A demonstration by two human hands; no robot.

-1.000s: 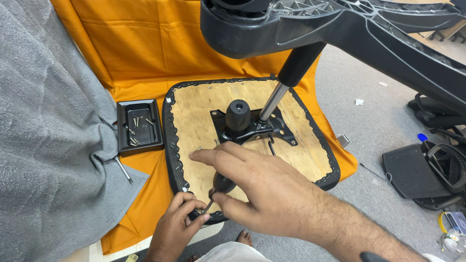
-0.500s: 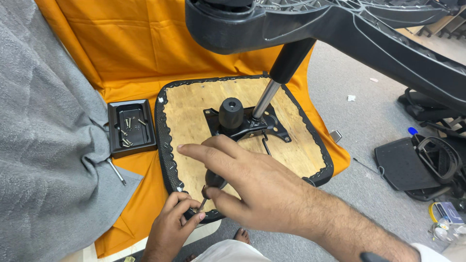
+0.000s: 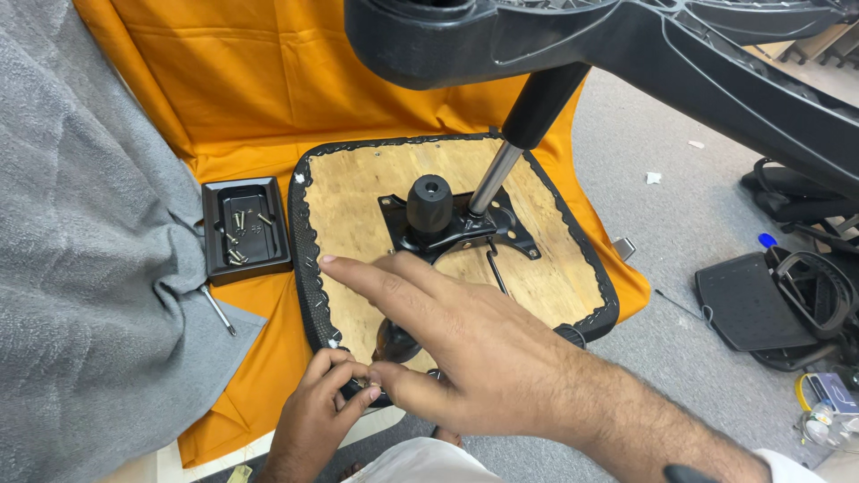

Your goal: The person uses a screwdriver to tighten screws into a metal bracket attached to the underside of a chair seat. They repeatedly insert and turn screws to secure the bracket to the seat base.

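Note:
An upturned chair seat (image 3: pixel 358 206) shows its plywood underside, edged in black fabric. At its middle is a black metal mechanism plate (image 3: pixel 510 234) with a round black knob (image 3: pixel 429 201). A gas cylinder (image 3: pixel 497 174) rises from it to the black chair base (image 3: pixel 626 45) overhead. My left hand (image 3: pixel 318 411) is at the seat's near edge, its fingertips pinched on a small screw (image 3: pixel 362 385). My right hand (image 3: pixel 465 344) lies spread over the near half of the seat. Its fingers point left, and its thumb sits against the left hand's fingertips.
A black tray (image 3: pixel 215 192) holding several screws lies left of the seat on an orange cloth (image 3: pixel 268 80). A slim metal tool (image 3: pixel 217 309) rests by a grey blanket (image 3: pixel 80 224). Black chair parts (image 3: pixel 761 304) lie on the grey carpet (image 3: pixel 680 206) at the right.
My right hand has slid a little toward me and its thumb has come down to the left hand's fingertips. The left hand stays at the seat's near edge.

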